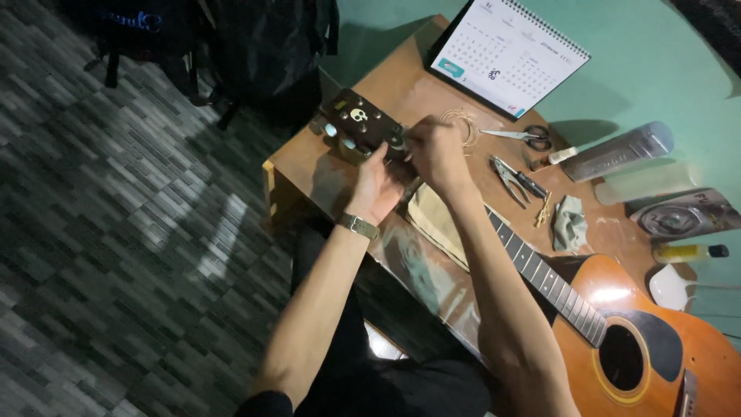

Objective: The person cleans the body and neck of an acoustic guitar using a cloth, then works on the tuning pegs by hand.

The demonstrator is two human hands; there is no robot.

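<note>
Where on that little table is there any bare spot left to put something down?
Bare wood shows on the table left of the guitar headstock, and between the calendar and both hands. Crowded: right of the scissors and pliers, among bottles.

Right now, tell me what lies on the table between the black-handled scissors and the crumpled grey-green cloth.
In the head view, steel pliers with dark handles lie between the black-handled scissors and the crumpled grey-green cloth, with a small pale bundle beside the cloth.

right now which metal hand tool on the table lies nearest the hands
The pliers, just right of the right hand; the scissors lie farther back, by the calendar.
</note>
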